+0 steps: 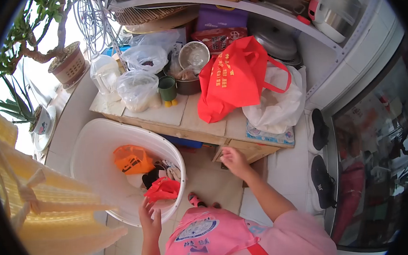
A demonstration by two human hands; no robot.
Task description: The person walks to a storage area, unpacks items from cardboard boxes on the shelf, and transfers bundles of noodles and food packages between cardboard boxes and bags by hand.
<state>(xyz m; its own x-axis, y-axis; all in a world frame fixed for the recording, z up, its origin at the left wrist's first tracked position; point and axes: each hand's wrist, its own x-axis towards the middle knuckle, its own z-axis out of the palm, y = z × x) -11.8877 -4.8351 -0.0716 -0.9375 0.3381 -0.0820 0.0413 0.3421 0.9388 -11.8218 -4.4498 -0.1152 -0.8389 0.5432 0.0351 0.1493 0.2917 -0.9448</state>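
Observation:
My left hand (150, 218) is at the near rim of a large white tub (89, 148), fingers apart and holding nothing. Just beyond its fingertips a crumpled red bag (163, 189) lies inside the tub; whether they touch is unclear. An orange plastic bag (133, 159) and several dark and pale items, too jumbled to name, share the tub. My right hand (235, 163) hovers in front of a wooden cabinet door (248, 151) under the counter. Its fingers are loosely bent and apart, with nothing visible in them; contact with the door cannot be made out.
On the counter (208, 115) stand a red tote bag (233, 76), a white plastic bag (277, 104), clear bags (138, 87), a metal pot (193, 56) and a green cup (167, 87). Dark shoes (321, 181) line the right side. Yellow cloth (54, 206) hangs at left.

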